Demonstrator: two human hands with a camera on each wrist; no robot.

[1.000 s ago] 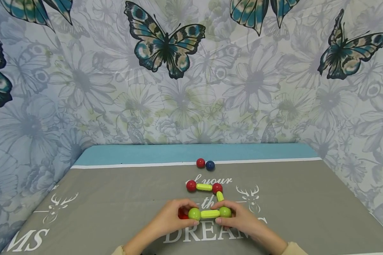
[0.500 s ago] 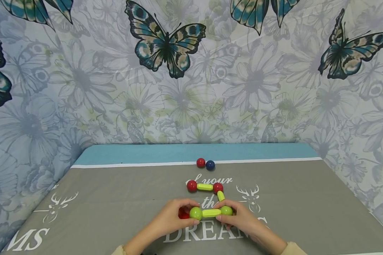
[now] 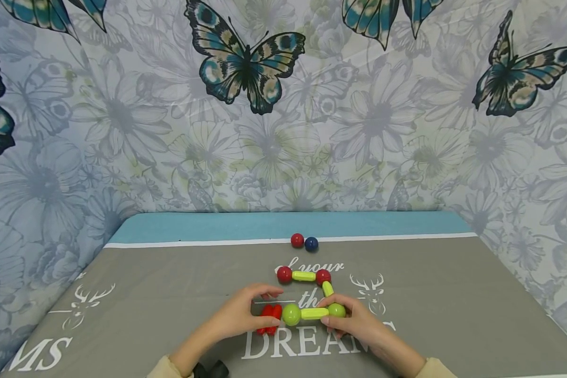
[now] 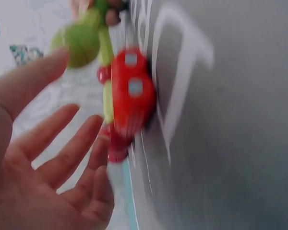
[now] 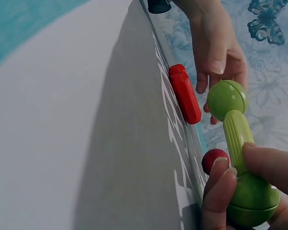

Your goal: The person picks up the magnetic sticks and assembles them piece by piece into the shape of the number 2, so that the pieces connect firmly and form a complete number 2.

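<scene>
Right hand (image 3: 359, 319): thumb and fingers pinched on the corner green ball (image 3: 337, 310), close to where the near rod (image 3: 314, 313) plugs in. Left hand (image 3: 238, 312): thumb and fingers spread well apart, gripping nothing; thumb tip just beside the end green ball (image 3: 291, 315) at the rod's other end. Two red pieces (image 3: 270, 311) lie side by side on the counter (image 3: 146, 294) under the left hand, between thumb and fingers as seen from the head; contact with them, can't tell. Linked part is a three-sided shape, open on the left: near rod along the front, side rod (image 3: 328, 289) going back from the corner green ball, corner red ball (image 3: 323, 276), then far rod (image 3: 304, 276) running left to end red ball (image 3: 284, 275). Wrist views show end green ball off the counter. Loose red ball (image 3: 297, 240) and blue ball (image 3: 311, 244) sit next to each other near the far edge, behind the linked part. Counter cover is grey with white lettering, blue strip at the back. Butterfly-print cloth (image 3: 245, 157) behind.
</scene>
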